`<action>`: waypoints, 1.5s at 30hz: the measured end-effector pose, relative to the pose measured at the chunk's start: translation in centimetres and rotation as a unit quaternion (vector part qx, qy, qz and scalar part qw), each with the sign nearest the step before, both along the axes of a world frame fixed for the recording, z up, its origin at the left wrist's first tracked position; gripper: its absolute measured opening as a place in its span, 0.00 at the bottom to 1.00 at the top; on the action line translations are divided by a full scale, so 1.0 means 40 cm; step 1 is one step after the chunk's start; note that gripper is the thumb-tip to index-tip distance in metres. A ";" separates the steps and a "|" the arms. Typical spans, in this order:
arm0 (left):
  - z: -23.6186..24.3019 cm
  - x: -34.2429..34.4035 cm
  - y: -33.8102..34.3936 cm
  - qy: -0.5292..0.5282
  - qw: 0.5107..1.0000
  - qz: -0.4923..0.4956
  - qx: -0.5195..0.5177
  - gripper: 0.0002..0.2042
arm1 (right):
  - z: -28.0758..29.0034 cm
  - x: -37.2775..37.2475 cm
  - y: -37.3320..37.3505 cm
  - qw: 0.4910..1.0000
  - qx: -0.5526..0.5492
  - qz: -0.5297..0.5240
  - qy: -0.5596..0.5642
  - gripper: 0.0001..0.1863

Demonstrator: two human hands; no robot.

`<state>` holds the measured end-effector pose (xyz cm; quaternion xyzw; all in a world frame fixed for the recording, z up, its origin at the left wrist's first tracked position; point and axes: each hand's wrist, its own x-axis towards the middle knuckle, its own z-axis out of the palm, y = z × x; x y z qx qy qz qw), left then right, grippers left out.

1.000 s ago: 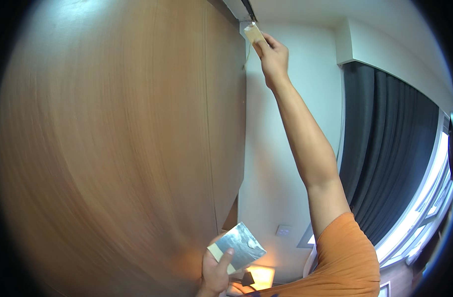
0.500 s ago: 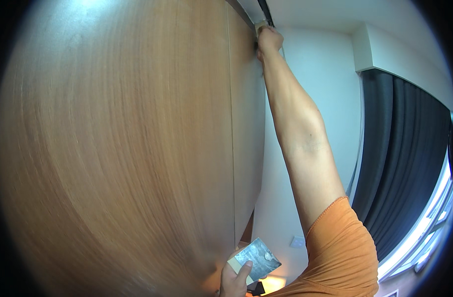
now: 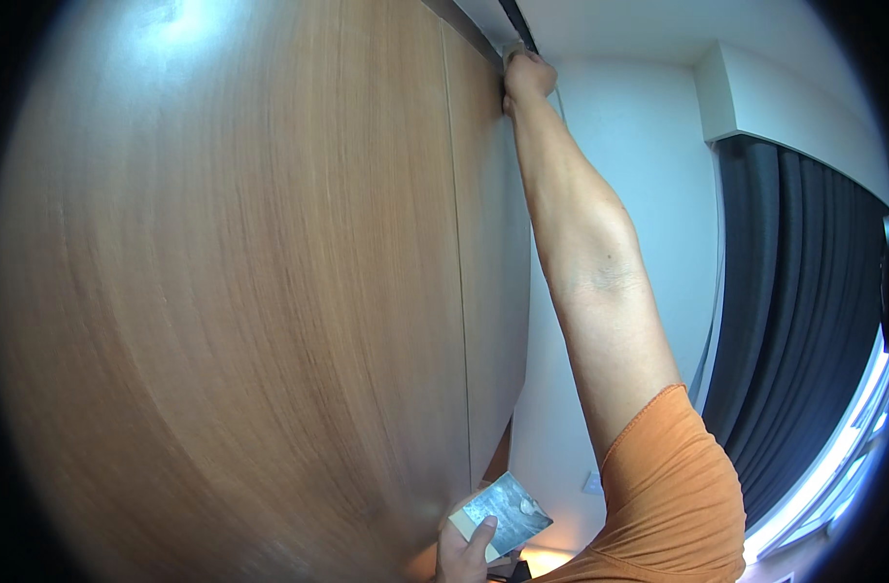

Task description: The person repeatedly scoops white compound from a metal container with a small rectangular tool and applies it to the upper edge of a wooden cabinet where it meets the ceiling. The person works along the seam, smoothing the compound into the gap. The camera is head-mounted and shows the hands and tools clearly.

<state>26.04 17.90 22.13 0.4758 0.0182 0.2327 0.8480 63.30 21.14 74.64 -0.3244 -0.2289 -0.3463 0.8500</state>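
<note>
My raised right arm reaches to the top edge of a tall wood-grain panel, close under the ceiling. There my right hand (image 3: 530, 78) is closed around a small pale, flat-edged piece (image 3: 513, 47), mostly hidden by the fingers; its kind cannot be made out. Low down, near the panel's bottom right, my left hand (image 3: 462, 554) grips a wide scraper (image 3: 508, 514) with a grey metal blade and a cream edge strip. The thumb lies over that strip. A small whitish lump sticks to the blade near its far right corner.
The wood-grain panel (image 3: 270, 291) fills the left side, with a vertical seam. A dark strip (image 3: 518, 21) runs along the ceiling. To the right are a white wall (image 3: 639, 175), a boxed ledge (image 3: 785, 107), a dark curtain (image 3: 785, 291) and a bright window (image 3: 833, 466). A wall socket (image 3: 592, 483) sits low.
The view has shifted slightly, so the panel's seam and the curtain sit a little further right. Both hands keep their holds and have barely moved.
</note>
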 end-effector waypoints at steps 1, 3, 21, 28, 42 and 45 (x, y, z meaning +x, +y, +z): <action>-0.001 0.001 -0.001 0.000 1.000 -0.005 0.004 0.18 | 0.002 0.001 0.001 1.000 -0.001 -0.001 0.002 0.19; -0.006 0.003 -0.008 -0.009 1.000 0.009 -0.020 0.18 | 0.006 0.002 0.004 1.000 -0.021 0.005 -0.009 0.19; -0.029 0.005 0.004 -0.008 1.000 0.009 -0.004 0.18 | -0.023 -0.052 0.033 0.975 -0.051 0.030 -0.215 0.26; -0.047 -0.001 0.004 -0.012 1.000 0.004 0.000 0.17 | -0.057 -0.022 0.023 0.997 0.013 0.058 -0.057 0.19; -0.037 0.015 -0.008 -0.039 0.999 0.003 -0.032 0.19 | 0.002 0.097 0.032 0.997 -0.001 0.066 -0.033 0.24; -0.026 0.013 -0.012 -0.028 0.999 0.009 -0.045 0.20 | -0.002 0.078 0.033 0.996 0.007 0.088 -0.023 0.24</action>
